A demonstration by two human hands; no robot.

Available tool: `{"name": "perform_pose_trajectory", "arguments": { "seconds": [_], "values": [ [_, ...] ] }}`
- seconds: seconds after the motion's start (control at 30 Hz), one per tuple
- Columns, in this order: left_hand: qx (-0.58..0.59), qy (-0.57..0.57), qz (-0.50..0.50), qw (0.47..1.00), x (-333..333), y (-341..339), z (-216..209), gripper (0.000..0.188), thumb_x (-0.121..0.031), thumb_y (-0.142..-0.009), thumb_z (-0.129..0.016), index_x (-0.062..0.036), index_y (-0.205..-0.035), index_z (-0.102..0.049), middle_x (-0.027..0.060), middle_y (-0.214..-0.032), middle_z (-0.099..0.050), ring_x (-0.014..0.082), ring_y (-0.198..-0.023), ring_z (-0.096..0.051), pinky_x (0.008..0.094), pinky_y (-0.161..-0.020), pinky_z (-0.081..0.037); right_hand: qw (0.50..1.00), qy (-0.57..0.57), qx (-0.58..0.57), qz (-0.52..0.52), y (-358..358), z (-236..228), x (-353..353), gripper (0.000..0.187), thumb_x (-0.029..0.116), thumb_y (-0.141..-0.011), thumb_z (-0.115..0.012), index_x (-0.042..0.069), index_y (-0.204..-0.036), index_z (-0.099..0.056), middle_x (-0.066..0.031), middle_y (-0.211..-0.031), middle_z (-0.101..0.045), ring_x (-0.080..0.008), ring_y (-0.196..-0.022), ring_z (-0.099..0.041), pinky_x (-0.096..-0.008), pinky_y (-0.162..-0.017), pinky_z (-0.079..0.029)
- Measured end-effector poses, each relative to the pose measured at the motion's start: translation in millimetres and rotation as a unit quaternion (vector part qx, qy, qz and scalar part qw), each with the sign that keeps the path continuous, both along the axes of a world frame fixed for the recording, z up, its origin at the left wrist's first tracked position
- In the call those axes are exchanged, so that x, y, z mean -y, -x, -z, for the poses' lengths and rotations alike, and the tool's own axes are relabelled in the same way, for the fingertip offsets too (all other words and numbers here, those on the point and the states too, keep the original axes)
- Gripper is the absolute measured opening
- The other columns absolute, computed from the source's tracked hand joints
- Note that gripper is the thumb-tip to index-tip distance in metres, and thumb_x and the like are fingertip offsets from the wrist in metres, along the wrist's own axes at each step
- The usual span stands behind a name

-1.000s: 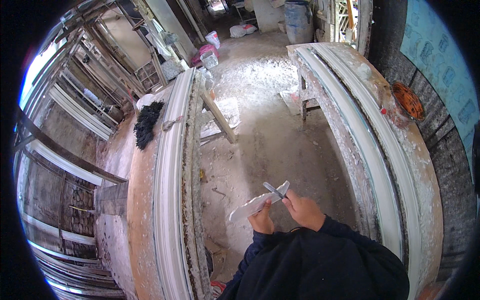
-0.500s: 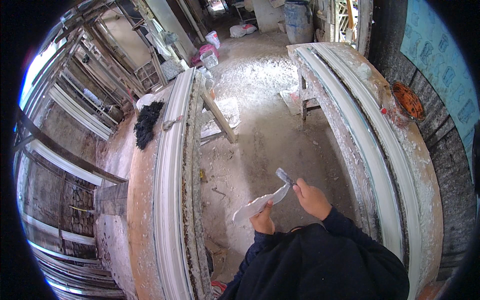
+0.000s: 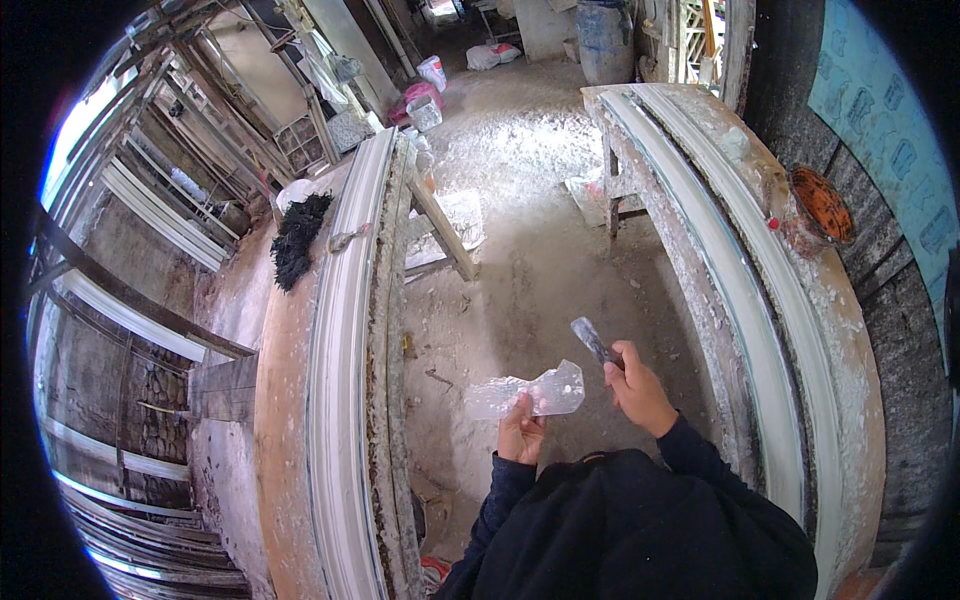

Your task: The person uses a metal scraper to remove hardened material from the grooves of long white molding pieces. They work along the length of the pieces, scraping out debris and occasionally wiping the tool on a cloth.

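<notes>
1. Left hand (image 3: 521,438) is clamped on a translucent plate (image 3: 562,388), white-flecked, held above the dusty floor (image 3: 530,285).
2. Right hand (image 3: 642,394) is clamped on a scraper (image 3: 590,336), blade apart from plate.
3. Left bench (image 3: 282,400) carries white mouldings (image 3: 338,300), black bristly bundle (image 3: 300,240) beside.
4. Right bench (image 3: 855,400), white-spattered, bears orange-lined bowl (image 3: 822,205).
5. Blue drum (image 3: 605,45) stands at back.

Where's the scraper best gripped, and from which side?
Probably by the handle of the scraper, from the lower right, where the right hand has it: the wider blade points up and left, away from that hand.
</notes>
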State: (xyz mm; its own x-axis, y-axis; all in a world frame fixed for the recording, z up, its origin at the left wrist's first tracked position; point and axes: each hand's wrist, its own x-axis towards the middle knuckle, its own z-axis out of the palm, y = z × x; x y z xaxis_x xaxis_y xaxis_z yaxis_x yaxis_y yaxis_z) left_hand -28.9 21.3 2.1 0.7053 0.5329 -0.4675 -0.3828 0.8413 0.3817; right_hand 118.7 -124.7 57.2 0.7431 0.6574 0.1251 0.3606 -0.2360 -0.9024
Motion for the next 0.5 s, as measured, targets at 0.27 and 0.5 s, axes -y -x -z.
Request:
{"name": "perform_pose_trajectory", "arguments": {
  "seconds": [0.27, 0.5],
  "values": [
    [0.007, 0.034, -0.013, 0.999, -2, 5, 0, 0.01, -0.008, -0.085, -0.054, -0.0053, -0.094, -0.053, 0.0035, -0.089, -0.06, 0.0153, -0.082, -0.06, 0.0238, -0.065, -0.051, 0.995, -0.039, -0.048, -0.084, 15, -10, 17, 0.018, 0.018, -0.088, -0.047, 0.007, -0.103, -0.045, -0.0071, -0.065, -0.053, -0.0181, -0.053, -0.054, -0.0313, -0.051, -0.042],
    [-0.05, -0.194, -0.19, 0.961, 8, 3, -15, 0.014, 0.001, -0.08, -0.057, -0.0043, -0.092, -0.051, 0.0081, -0.093, -0.058, 0.0245, -0.09, -0.06, 0.0356, -0.075, -0.051, 0.991, 0.074, 0.034, -0.111, 23, -26, 24, 0.02, 0.019, -0.087, -0.047, 0.011, -0.105, -0.046, -0.0175, -0.073, -0.057, -0.0384, -0.067, -0.056, -0.0435, -0.055, -0.043]
  ]
}}
